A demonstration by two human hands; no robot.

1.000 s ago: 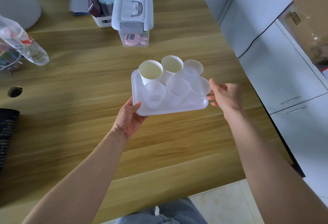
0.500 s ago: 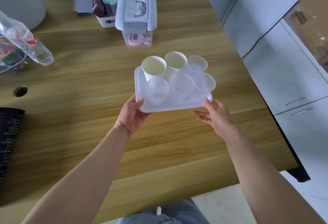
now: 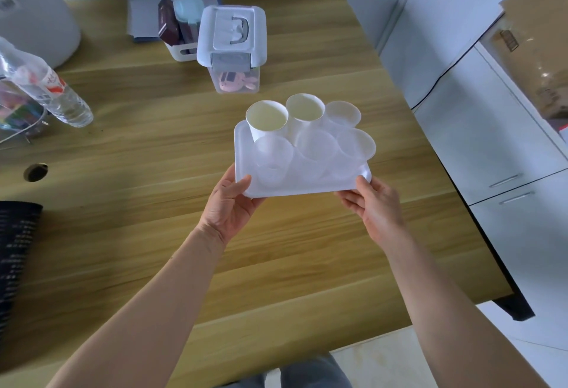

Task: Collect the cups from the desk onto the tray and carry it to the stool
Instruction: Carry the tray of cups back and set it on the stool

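A white plastic tray hangs above the wooden desk, lifted off it and tilted slightly. Several cups stand on it: two white paper cups at the back left and translucent plastic cups around them. My left hand grips the tray's near left corner, thumb on the rim. My right hand holds the near right corner, thumb on top and fingers underneath. No stool is in view.
A lidded clear storage box and a white bin of small items stand at the back of the desk. A water bottle lies at the left, a black mesh basket at the left edge. White cabinets line the right side.
My right hand moved from the tray's right side to its near right corner and took hold. The tray with its cups has risen off the desk.
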